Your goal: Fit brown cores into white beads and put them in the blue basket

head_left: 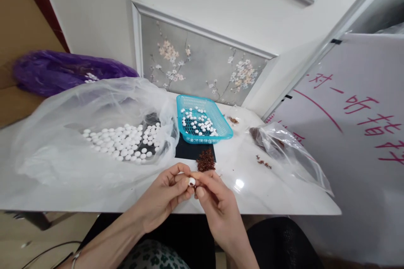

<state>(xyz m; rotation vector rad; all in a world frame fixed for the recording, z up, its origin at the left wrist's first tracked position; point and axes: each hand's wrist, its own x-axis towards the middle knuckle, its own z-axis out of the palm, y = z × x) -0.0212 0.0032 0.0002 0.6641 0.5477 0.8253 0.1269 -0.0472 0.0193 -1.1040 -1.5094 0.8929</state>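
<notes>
My left hand (pixel 166 195) and my right hand (pixel 214 204) meet over the near edge of the white table (pixel 94 197). Together the fingertips pinch one small white bead (pixel 191 181), with a dark red bit against it. Just beyond the fingers lies a pile of small dark red pieces (pixel 205 160) beside a black mat (pixel 189 151). A blue plastic basket (pixel 221 119) holding several white beads stands behind the pile. To the left, a large clear plastic bag (pixel 63 143) lies open with many white beads (pixel 121 141) in it.
A smaller clear bag (pixel 290 155) with dark red pieces lies at the right. A purple bag (pixel 57 71) sits at the back left. A framed flower picture (pixel 202 67) leans on the wall. A white board with red writing (pixel 356 126) stands at the right.
</notes>
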